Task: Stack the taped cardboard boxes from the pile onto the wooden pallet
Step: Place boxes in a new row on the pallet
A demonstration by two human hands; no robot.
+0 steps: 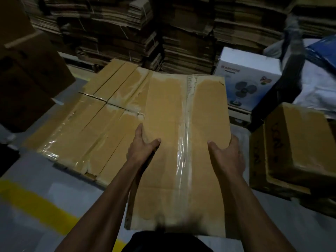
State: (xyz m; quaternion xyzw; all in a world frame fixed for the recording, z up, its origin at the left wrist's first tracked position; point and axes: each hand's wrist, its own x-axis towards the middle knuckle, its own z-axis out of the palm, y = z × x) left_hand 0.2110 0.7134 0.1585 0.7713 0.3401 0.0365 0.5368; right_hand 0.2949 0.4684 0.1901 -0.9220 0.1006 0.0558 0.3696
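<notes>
carried box (181,142) held at both long sides, L hand (143,142) & R hand (227,151), each grip clamped on it, thumbs on top | not yet set down, over R edge of stacked layer (94,120) | pallet hidden | pile (294,148) at R: more boxes left

A single wide-angle view from the person's head looks forward and steeply down. Both forearms run up from the bottom edge, and the box (183,142) they hold sits close under the lens, filling the centre. Beyond it the view reaches the floor (36,171) and the cardboard stacks (181,33) across the top, bowed by the lens.
</notes>
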